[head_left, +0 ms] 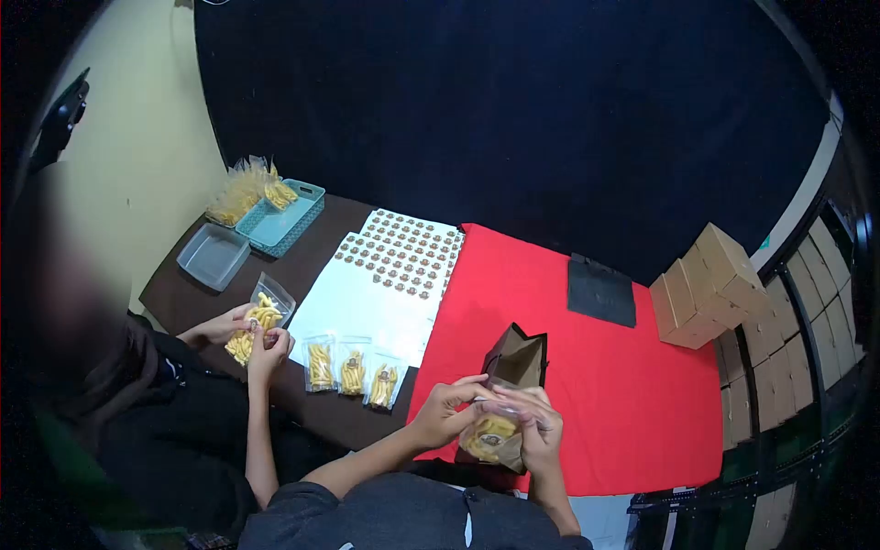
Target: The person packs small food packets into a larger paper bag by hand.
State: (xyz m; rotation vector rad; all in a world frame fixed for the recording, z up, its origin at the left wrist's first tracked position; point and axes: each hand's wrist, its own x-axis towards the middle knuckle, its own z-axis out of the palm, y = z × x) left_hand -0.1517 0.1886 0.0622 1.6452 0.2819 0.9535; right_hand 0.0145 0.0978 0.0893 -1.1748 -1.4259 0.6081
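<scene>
Between my two hands is a clear plastic pouch (488, 438) of yellow stick snacks, with a round brown sticker on its front. My left hand (449, 412) pinches the pouch's top edge from the left. On the other side, my right hand (541, 426) grips the top and right edge, fingers bent over it. Right behind the pouch, a brown paper bag (521, 359) stands with its mouth open on the red cloth (605, 394). The pouch and my hands hide the bag's lower front.
A co-worker at left holds another snack pouch (261, 321). Three filled pouches (352, 368) lie by white sticker sheets (394, 266). Beyond are a grey tray (213, 257), a teal basket (298, 220) and more pouches (240, 192). A black flat item (600, 291) and cardboard boxes (706, 284) stand right.
</scene>
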